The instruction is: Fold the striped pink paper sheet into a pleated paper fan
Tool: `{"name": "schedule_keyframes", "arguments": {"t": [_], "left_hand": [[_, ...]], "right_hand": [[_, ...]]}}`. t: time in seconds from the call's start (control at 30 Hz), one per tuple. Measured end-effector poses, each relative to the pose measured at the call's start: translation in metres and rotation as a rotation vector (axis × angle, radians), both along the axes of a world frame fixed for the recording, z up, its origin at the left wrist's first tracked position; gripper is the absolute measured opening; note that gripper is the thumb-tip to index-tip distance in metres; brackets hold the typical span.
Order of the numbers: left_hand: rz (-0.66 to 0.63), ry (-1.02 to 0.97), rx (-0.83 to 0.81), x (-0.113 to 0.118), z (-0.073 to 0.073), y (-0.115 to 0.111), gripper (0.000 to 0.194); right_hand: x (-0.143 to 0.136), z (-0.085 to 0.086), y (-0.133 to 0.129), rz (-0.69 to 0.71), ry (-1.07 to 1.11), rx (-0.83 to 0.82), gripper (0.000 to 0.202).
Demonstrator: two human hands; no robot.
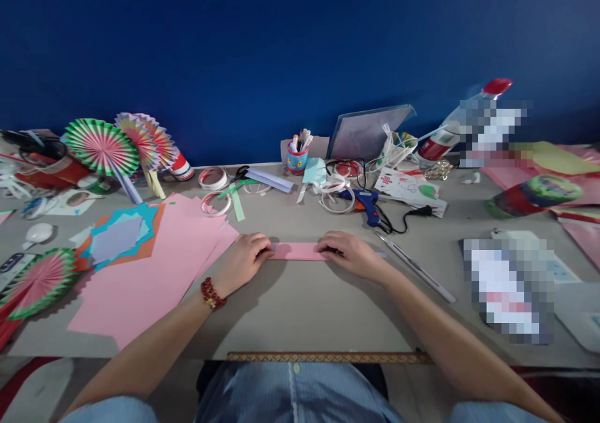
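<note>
A narrow folded strip of pink paper lies crosswise on the table in front of me. My left hand has its fingers closed on the left end of the strip, with a red bead bracelet at the wrist. On the right end, my right hand pinches the strip, its fingers curled in. A bit of pale lilac paper shows beyond the right hand. Close to that hand lies a long thin grey pen-like tool. Large pink paper sheets spread out beside my left forearm.
Pleated paper fans stand at the back left. Tape rolls, a pen cup and a blue glue gun line the rear. A patterned ruler-like strip runs along the front edge. A bottle leans at the back right.
</note>
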State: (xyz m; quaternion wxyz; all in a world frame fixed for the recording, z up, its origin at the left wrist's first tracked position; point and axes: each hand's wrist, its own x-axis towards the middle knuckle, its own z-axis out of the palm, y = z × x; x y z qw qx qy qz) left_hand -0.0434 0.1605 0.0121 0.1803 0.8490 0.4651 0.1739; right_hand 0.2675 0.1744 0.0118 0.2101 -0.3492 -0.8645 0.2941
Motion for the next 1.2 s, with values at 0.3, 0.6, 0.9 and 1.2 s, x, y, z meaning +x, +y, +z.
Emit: {"name": "schedule_keyframes", "arguments": {"t": [0.3, 0.6, 0.9, 1.2], "left_hand": [[0.001, -0.011, 0.016, -0.003, -0.004, -0.004, 0.013], [-0.155, 0.259, 0.214, -0.005, -0.011, -0.009, 0.048], [-0.309, 0.357, 0.221, -0.003, 0.004, -0.008, 0.057], [-0.396, 0.316, 0.117, -0.017, 0.008, -0.012, 0.069]], "right_hand": [[0.003, -0.013, -0.003, 0.021, 0.004, 0.112, 0.026], [0.006, -0.027, -0.014, -0.034, -0.145, 0.359, 0.033], [-0.001, -0.018, -0.035, -0.025, -0.300, 0.516, 0.031], [0.016, -0.026, -0.054, -0.084, -0.320, 0.451, 0.053]]}}
